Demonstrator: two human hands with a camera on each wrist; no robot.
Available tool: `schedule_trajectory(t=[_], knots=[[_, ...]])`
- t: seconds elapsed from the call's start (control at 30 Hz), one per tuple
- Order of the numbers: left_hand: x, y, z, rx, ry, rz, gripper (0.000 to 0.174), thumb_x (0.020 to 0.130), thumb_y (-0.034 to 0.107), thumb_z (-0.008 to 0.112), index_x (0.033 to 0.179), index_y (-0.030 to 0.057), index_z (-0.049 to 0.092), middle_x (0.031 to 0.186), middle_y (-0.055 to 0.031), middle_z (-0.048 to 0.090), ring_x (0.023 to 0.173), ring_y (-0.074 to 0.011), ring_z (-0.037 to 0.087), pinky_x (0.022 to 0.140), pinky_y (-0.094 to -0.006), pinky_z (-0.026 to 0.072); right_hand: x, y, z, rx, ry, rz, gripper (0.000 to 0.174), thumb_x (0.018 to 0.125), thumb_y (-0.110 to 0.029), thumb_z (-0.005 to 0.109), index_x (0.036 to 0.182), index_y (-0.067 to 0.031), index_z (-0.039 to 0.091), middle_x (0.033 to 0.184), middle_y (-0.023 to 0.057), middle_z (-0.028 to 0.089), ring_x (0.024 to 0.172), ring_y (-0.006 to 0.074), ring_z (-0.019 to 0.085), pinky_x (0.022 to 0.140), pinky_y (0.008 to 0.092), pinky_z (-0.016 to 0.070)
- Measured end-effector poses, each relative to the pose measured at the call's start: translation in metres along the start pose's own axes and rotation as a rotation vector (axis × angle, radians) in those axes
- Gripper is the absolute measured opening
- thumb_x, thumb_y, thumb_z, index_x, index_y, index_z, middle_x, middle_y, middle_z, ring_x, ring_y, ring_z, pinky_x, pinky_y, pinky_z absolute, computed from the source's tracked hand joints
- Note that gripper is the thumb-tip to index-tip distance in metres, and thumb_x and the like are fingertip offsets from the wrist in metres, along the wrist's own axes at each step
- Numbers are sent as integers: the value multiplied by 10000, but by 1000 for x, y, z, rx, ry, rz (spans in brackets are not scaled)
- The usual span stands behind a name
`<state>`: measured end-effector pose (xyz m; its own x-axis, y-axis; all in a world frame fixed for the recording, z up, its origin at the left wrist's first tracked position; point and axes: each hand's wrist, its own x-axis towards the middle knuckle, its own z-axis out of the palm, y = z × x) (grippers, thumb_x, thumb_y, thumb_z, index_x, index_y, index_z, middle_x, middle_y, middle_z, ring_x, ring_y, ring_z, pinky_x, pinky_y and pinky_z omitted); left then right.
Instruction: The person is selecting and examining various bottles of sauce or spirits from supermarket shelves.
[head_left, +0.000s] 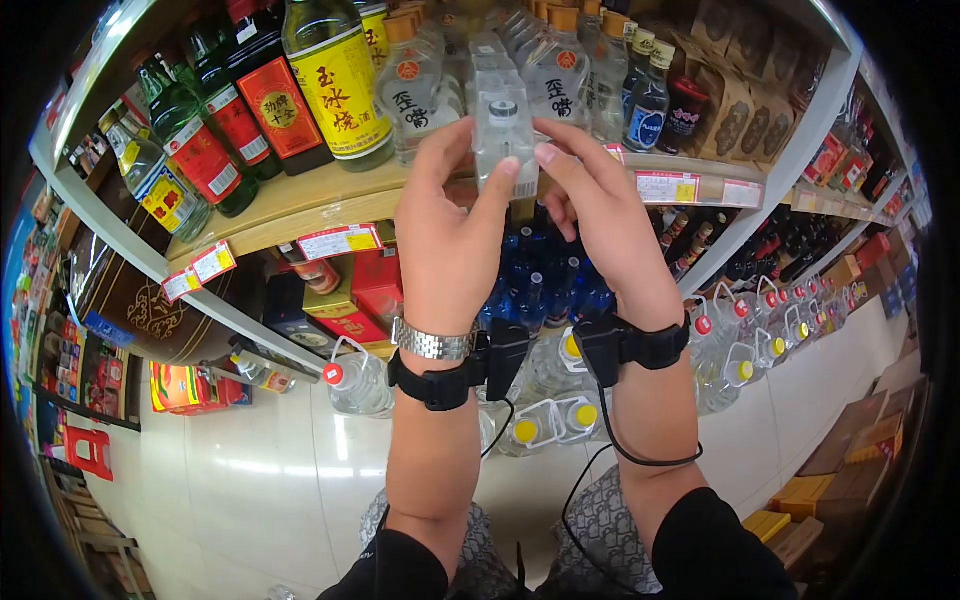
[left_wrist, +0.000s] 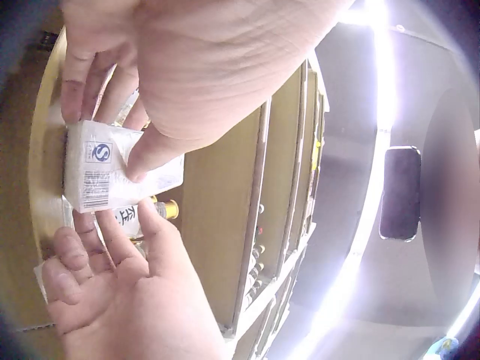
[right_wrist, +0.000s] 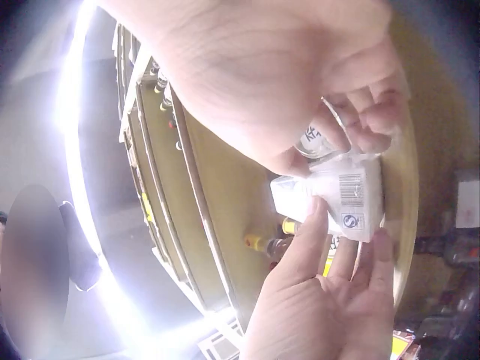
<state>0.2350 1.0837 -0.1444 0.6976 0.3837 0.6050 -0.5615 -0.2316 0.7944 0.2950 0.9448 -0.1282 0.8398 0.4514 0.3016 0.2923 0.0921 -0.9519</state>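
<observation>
At the front edge of the bottle shelf, both hands hold a small, pale, plastic-wrapped box [head_left: 507, 140]. Its end, printed with a barcode and a blue mark, shows in both wrist views, as on the box [left_wrist: 97, 161] in the left one. My left hand [head_left: 450, 230] grips its left side, thumb on the near face and fingers around the side. From the right, my right hand [head_left: 605, 210] pinches it between thumb and forefinger; the other fingers curl loosely below. Similar pale packs [head_left: 487, 55] stand in a row behind the box, flanked by clear bottles [head_left: 553, 85] with orange caps.
A yellow-labelled bottle [head_left: 335, 85] and green bottles [head_left: 200, 150] crowd the shelf [head_left: 290, 215] on the left. Small dark bottles [head_left: 648, 110] stand on the right. Blue bottles [head_left: 535, 295] fill the space below, and handled jugs [head_left: 360, 380] sit on the floor.
</observation>
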Motion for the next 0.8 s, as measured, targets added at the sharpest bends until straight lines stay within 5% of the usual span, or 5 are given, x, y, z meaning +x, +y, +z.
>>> schedule_trajectory(t=[0.13,0.2,0.5,0.8], knots=[[-2,0,7,25,29,-18,468,917,68,669,1318,-58,465,1280,-190,593,1163,-201,578,978,-326,465,2,3,-1,-4,4,-12,451,971,-318,586,1316,-29,549,869,43,595,653,79,558,516,215,416],[-1,-7,9,86,90,84,452,902,105,681,1300,-30,513,1160,-170,650,977,-193,654,801,-295,529,2,3,-3,60,-30,-7,458,977,-338,577,1317,-32,551,870,42,597,657,78,569,508,212,413],[-3,1,10,45,73,54,468,913,85,666,1321,-44,478,1221,-192,619,1022,-191,640,831,-302,534,-1,-1,2,-35,-20,-136,528,919,-331,682,1297,-3,514,1032,78,604,718,92,590,564,222,458],[-7,13,18,45,127,26,397,892,5,600,1268,-50,486,1169,-163,591,1016,-223,637,849,-321,538,10,22,15,-49,103,-300,525,877,-307,741,1222,34,538,1013,113,595,759,121,587,648,271,498]])
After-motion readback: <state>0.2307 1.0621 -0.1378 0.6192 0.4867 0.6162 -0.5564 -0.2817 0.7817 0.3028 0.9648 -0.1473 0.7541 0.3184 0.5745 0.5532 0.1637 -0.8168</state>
